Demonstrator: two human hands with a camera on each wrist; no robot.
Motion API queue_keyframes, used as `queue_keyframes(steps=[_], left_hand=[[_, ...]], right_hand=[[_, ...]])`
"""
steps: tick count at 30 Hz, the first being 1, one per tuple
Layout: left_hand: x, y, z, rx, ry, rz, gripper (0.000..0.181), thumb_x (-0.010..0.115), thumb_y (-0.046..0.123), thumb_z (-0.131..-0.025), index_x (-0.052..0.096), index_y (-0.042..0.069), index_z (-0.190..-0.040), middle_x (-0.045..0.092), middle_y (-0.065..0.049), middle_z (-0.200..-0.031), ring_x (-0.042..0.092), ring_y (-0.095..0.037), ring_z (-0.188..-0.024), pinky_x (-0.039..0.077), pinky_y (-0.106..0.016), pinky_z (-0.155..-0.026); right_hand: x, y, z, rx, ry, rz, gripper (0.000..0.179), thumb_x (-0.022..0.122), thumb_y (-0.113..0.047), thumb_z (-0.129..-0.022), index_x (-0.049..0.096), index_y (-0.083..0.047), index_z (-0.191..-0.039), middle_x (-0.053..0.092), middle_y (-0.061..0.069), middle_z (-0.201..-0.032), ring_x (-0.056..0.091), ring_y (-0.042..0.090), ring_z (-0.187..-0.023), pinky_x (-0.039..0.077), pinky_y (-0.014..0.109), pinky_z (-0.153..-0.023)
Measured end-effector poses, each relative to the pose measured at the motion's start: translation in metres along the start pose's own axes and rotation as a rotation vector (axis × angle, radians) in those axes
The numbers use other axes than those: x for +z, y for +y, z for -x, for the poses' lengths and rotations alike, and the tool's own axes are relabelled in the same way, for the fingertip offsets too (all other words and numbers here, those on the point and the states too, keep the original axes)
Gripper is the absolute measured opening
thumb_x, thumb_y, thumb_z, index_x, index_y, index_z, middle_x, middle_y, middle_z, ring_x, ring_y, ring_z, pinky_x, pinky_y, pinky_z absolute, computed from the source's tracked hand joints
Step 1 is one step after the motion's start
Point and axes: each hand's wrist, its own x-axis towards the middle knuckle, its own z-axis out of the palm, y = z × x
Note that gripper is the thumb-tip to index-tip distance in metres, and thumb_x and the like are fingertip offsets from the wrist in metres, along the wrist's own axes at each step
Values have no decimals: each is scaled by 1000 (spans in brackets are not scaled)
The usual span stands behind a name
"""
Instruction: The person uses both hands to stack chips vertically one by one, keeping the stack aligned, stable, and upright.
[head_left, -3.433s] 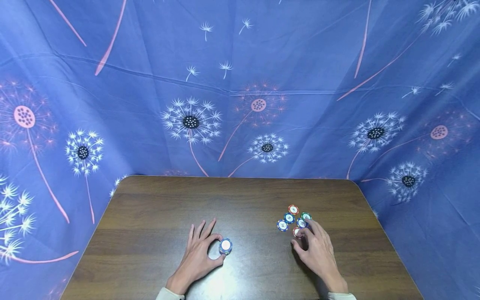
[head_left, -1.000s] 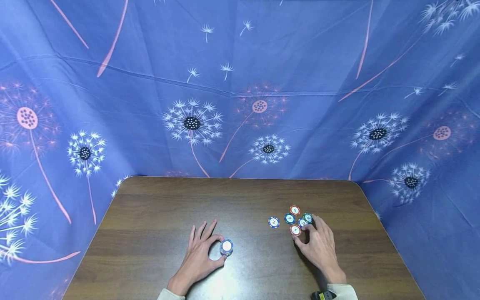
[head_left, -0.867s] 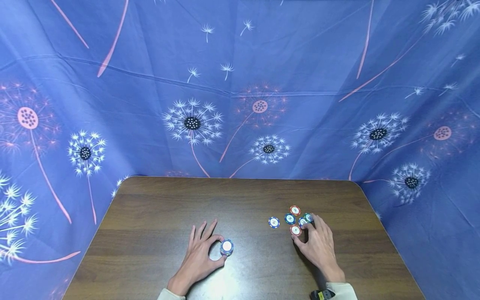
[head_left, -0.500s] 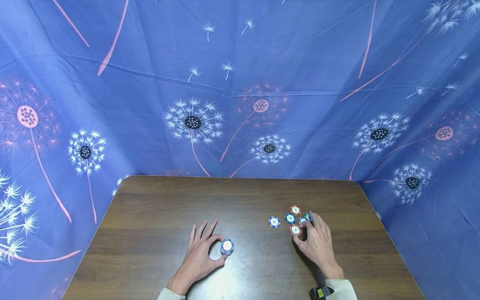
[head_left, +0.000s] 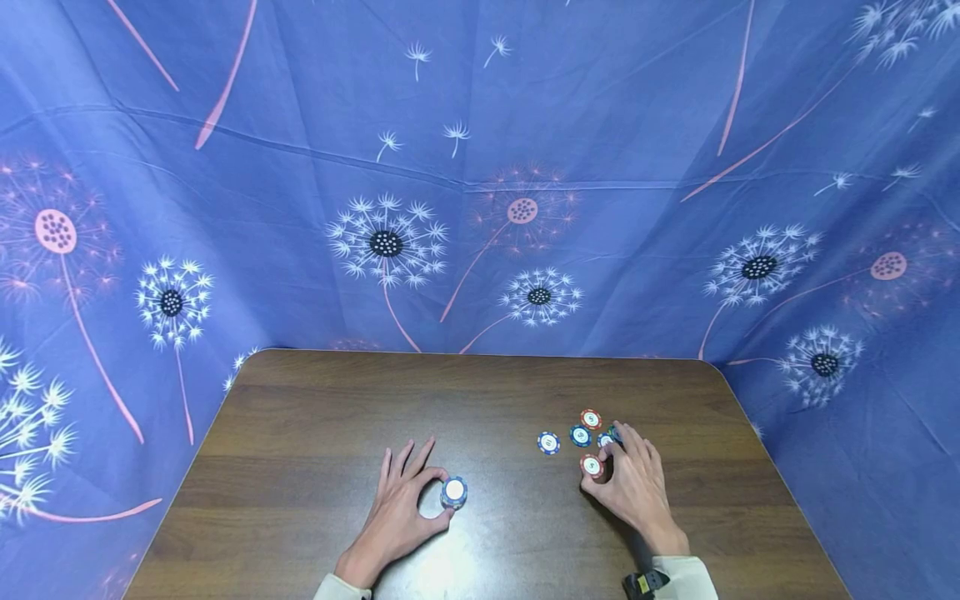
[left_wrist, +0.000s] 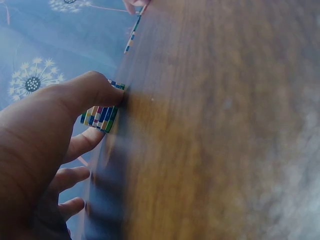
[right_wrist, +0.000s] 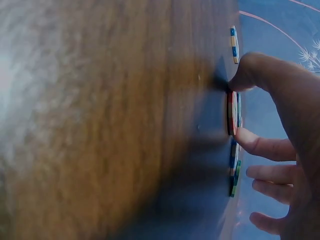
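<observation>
1. Pinching a red-rimmed chip [head_left: 592,466] between thumb and index finger, the right hand [head_left: 636,496] is at the table's right side; its other fingers extend forward. Whether that chip touches the wood, I cannot tell.
2. Just beyond it lie a half-covered blue chip [head_left: 604,439], a green chip [head_left: 615,432] mostly behind the fingers, a blue-green chip [head_left: 581,436] and, farthest back, a second red chip [head_left: 591,419].
3. Slightly apart, to their left, is a lone blue chip [head_left: 548,442].
4. Well leftward, the left hand [head_left: 393,518] holds an upright chip stack [head_left: 454,492] between thumb and index finger, the other three spread.
5. Behind the brown table [head_left: 337,392] hangs a blue dandelion cloth [head_left: 630,108].
</observation>
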Motion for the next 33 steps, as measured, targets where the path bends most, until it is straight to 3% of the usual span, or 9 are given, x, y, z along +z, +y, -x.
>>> queue_keyframes(steps=[11,18,33], left_hand=[[-1,0,1,19,21,4,40,91,34,-72,73,24,-106,51,-17,-162,40,-54,-150,14,-76,-122],[-1,0,0,8,8,-2,40,90,36,-72,73,26,-106,51,-16,-163,39,-52,-151,13,-74,-124],[-2,0,-1,21,16,-5,39,91,36,-71,72,27,-104,51,-16,-163,40,-53,-150,14,-76,-123]], right_hand=[[-2,-1,8,-93,63,-15,35,88,-35,-65,60,-17,-77,64,29,-139,59,50,-130,46,67,-103],[-5,-9,6,-158,33,-62,34,88,-31,-63,60,-19,-78,64,27,-142,60,51,-130,48,67,-102],[2,-60,-11,-314,-70,-96,36,87,-36,-64,60,-21,-82,57,18,-156,54,45,-143,49,70,-105]])
